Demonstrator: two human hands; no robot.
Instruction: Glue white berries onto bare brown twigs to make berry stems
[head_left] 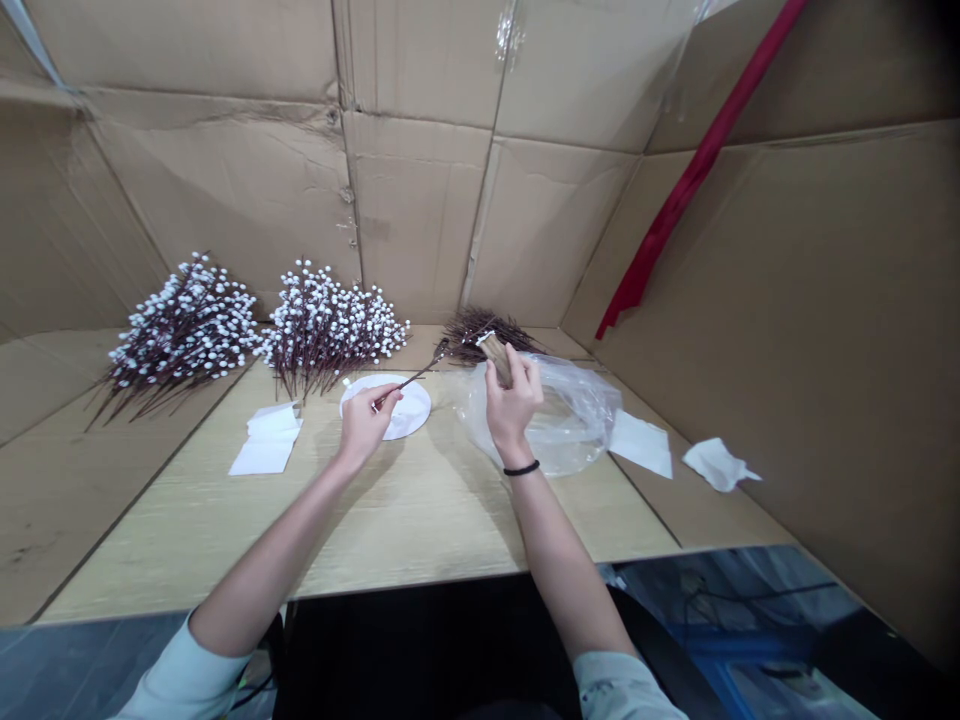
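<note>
My left hand [366, 422] pinches the lower end of a thin brown twig [420, 373], which slants up to the right above a white round plate [411, 410]. My right hand [513, 397] is closed around a small tan brush-like object [495, 357] with a whitish top edge. The twig's dark tip is a little left of that object. Behind my right hand lies a pile of bare brown twigs [480, 332], and a clear plastic bag [574, 405] spreads beneath and beside the hand.
Two piles of white-berried twigs, one far left [187, 325] and one nearer the middle [330, 325], stand at the back. White papers lie left [266, 440] and right [641, 442], with crumpled paper [718, 464] farther right. Cardboard walls [420, 210] enclose the table; a red strip [682, 185] hangs right.
</note>
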